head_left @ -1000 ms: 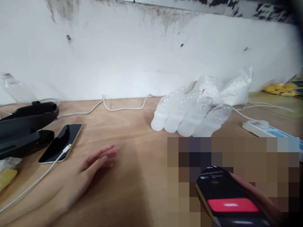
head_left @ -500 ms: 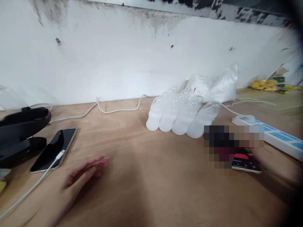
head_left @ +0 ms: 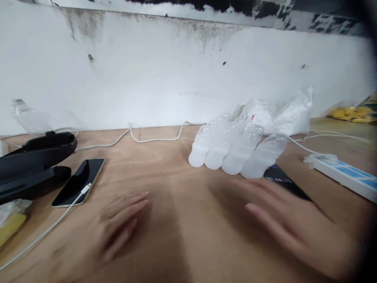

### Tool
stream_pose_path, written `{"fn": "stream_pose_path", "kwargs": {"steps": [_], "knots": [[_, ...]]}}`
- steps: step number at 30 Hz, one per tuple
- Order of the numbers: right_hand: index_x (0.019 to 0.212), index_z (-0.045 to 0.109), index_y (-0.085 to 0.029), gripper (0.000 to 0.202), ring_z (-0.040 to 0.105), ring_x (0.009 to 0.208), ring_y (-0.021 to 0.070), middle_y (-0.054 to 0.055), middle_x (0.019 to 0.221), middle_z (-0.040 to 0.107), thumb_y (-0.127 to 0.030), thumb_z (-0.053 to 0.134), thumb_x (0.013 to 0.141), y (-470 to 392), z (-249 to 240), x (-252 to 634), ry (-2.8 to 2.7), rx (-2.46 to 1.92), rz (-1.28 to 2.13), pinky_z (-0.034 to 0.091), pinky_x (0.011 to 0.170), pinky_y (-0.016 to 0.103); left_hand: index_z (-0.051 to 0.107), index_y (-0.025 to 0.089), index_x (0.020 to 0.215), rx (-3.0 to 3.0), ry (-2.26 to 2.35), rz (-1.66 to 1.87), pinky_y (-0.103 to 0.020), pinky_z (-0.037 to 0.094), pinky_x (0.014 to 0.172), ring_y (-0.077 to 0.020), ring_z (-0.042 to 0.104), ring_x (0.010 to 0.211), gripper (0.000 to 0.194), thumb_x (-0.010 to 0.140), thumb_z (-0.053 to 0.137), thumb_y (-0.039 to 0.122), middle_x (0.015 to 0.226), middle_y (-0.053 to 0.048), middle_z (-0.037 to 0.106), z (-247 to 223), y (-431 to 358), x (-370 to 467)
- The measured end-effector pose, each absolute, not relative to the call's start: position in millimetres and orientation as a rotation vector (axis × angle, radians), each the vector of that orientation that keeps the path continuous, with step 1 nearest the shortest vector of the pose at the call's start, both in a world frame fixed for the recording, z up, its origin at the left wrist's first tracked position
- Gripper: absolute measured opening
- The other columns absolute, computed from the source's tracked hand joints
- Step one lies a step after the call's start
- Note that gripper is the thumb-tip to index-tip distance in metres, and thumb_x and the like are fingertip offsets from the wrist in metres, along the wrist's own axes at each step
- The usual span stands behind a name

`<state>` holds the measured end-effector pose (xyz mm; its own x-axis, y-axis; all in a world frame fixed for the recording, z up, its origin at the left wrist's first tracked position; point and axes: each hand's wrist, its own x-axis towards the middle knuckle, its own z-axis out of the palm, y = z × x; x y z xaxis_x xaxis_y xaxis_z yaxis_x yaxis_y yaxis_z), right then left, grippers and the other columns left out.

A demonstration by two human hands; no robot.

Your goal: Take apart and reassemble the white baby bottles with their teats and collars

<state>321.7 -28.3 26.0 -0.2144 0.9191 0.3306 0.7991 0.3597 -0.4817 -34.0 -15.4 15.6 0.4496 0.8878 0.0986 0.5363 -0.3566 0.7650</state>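
Observation:
My left hand [head_left: 118, 224] is over the wooden table [head_left: 173, 196] at the lower left, fingers apart and nothing in it. At the lower right, my right hand [head_left: 288, 220] is blurred, with its thumb away from the fingers and no object in its grasp. Just behind it lies a dark phone [head_left: 287, 182] showing lit digits, partly hidden by the hand. Several clear plastic bottles with frosted white bottoms [head_left: 231, 163] lie side by side near the phone. Beyond my left hand, a black-screened phone [head_left: 81, 181] has a white cable [head_left: 50, 228] lying across it.
A black plastic object [head_left: 38, 161] is at the left edge, with a clear bottle [head_left: 29, 118] behind it and a yellow packet [head_left: 13, 224] in front. White plastic bags [head_left: 291, 114] stand against the wall. A power strip [head_left: 344, 173] lies at the right.
My right hand has left the phone on the right and moved inward, its fingers now spread. My left hand has shifted slightly right and its fingers have straightened. The view has turned a little left.

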Motion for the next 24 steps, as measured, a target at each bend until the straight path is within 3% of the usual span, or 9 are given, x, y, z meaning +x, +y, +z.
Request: {"fn": "stream_pose_path", "kwargs": {"steps": [3,7,15,20,24], "knots": [[0.132,0.032,-0.029,0.057,0.031,0.124,0.0274,0.002,0.135,0.036,-0.034,0.051,0.079,-16.1,21.4,251.3,-2.562,-0.967,0.493,0.026,0.102,0.046,0.035,0.033,0.127,2.439,0.982,0.305,-0.046,0.006,0.106,-0.0254,0.025,0.127,0.049,0.081,0.047,0.031,0.138,0.003,0.029,17.7,-9.3,-35.7],[0.135,0.021,-0.025,0.059,0.012,0.130,0.0262,0.002,0.141,0.022,-0.036,0.046,0.082,7.4,3.0,220.4,-2.651,-0.837,0.611,0.011,0.106,0.049,0.010,0.029,0.135,2.525,0.942,0.026,-0.051,0.002,0.104,-0.0265,0.009,0.131,0.064,0.082,0.044,0.043,0.142,-0.002,0.005,25.0,-6.6,-35.1],[0.136,0.020,-0.024,0.057,0.009,0.131,0.0246,0.003,0.142,0.017,-0.039,0.040,0.085,11.1,-0.6,225.9,-2.741,-0.888,0.580,0.009,0.106,0.047,0.015,0.033,0.133,2.503,0.963,0.084,-0.051,0.005,0.105,-0.0281,0.014,0.130,0.065,0.079,0.048,0.045,0.142,-0.002,0.010,18.4,-5.0,-35.8],[0.136,0.020,-0.020,0.055,0.005,0.132,0.0233,0.005,0.143,0.016,-0.041,0.034,0.087,9.7,-1.9,223.7,-2.833,-0.909,0.479,0.009,0.107,0.046,0.008,0.030,0.135,2.601,0.981,-0.030,-0.052,0.005,0.104,-0.0273,0.010,0.130,0.064,0.082,0.040,0.048,0.143,-0.002,0.004,14.8,-4.8,-35.3],[0.136,0.023,-0.016,0.057,0.007,0.131,0.0250,0.008,0.143,0.017,-0.043,0.033,0.087,10.4,-0.6,224.3,-2.906,-0.888,0.207,0.018,0.105,0.045,0.007,0.029,0.136,2.668,1.000,-0.064,-0.053,0.007,0.104,-0.0279,0.010,0.131,0.065,0.082,0.038,0.050,0.144,-0.003,0.003,7.6,-5.0,-35.3]]}}
